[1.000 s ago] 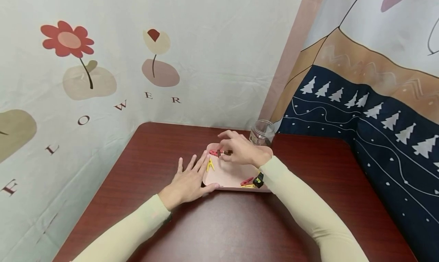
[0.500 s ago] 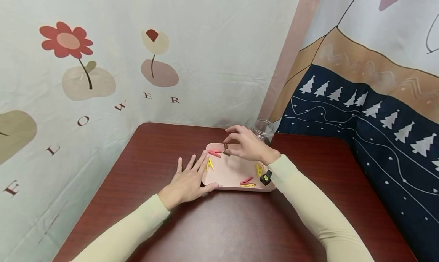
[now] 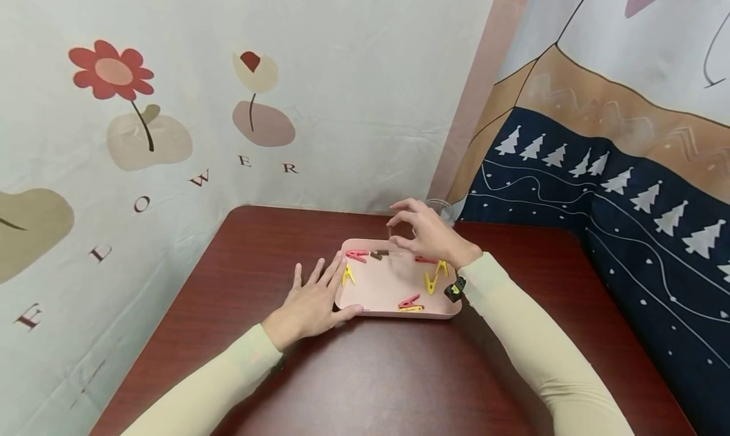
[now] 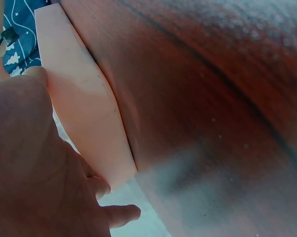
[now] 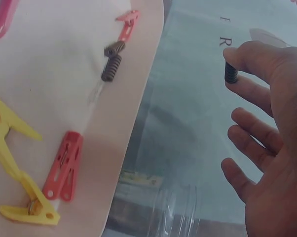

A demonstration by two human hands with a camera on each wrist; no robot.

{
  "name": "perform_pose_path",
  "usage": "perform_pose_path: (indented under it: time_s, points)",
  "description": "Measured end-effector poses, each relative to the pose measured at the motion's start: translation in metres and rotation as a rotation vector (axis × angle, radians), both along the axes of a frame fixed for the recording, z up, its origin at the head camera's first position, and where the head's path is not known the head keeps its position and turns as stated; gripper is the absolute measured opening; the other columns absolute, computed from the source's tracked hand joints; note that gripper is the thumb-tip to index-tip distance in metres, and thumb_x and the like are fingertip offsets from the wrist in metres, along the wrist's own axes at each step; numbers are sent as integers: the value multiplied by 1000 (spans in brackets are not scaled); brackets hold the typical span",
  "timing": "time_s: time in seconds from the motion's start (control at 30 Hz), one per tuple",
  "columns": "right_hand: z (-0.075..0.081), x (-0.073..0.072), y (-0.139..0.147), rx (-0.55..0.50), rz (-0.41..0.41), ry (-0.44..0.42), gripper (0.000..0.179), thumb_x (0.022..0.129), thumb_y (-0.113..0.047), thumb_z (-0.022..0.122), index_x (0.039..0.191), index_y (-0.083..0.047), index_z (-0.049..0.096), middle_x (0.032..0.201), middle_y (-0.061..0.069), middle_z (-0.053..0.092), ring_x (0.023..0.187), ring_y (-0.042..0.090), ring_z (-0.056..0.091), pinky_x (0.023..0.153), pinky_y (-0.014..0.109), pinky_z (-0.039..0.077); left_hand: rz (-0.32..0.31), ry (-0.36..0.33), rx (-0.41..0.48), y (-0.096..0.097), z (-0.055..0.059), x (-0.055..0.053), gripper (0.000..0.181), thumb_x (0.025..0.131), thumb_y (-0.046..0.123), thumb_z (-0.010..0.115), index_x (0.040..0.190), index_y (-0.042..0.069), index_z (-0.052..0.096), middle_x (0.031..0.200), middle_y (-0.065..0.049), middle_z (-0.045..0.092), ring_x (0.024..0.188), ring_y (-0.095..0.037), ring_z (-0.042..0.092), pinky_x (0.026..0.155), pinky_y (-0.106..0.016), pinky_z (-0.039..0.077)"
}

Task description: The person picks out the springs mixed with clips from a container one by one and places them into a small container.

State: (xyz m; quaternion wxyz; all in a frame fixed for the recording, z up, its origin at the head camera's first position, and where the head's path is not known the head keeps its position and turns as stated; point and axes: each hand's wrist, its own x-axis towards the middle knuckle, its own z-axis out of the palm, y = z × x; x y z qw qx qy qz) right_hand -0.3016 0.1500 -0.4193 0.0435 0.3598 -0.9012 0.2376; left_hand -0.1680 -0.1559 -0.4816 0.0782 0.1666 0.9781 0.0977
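Observation:
Above the far edge of a pink tray [image 3: 393, 291], my right hand [image 3: 430, 234] pinches a dark coil spring [image 5: 231, 73] between thumb and index finger. Its other fingers are spread apart from the spring. Two similar springs [image 3: 382, 253] lie in the tray's far part, near a red clothespin [image 3: 357, 254]. My left hand [image 3: 310, 310] rests against the tray's left end with straight, spread fingers; the left wrist view has its hand [image 4: 25, 148] along the tray wall [image 4: 87, 94].
Yellow clothespins [image 3: 430, 282] and red clothespins [image 5: 64, 165] lie around the tray. Behind the right hand, a clear jar [image 3: 443, 211] stands at the table's back, partly covered. Brown table [image 3: 365, 372] surrounds the tray; printed cloth hangs behind it.
My right hand has moved right and toward the back with a spring pinched. Two springs in the tray and clothespins at its right side have come into sight. The left hand has stayed put.

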Motion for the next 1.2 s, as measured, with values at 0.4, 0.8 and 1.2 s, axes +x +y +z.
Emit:
perform_pose_path:
  time_s: [0.4,0.8,1.2]
  points:
    - [3,-4,16,-70,-82,-42,27,105,-24,89,130,-14,86,166,14,63,153,40,58,130,65,52,3,-3,8,-1,-2,1,115,109,84,56,189,14,14,200,-2,5,182,-47,24,140,-87,7]
    - [0,-11,36,-143,-135,-37,30,107,-20,87,135,-9,84,163,19,63,149,41,63,125,60,59,5,-1,7,0,-1,2,115,108,84,57,189,14,15,200,-2,6,182,-46,24,140,-86,7]
    - [-4,-18,55,-168,-226,-24,35,107,-19,85,139,-5,82,159,20,66,147,44,65,123,64,59,1,6,6,1,2,2,114,109,85,55,189,13,16,200,-3,6,182,-46,24,140,-86,8]
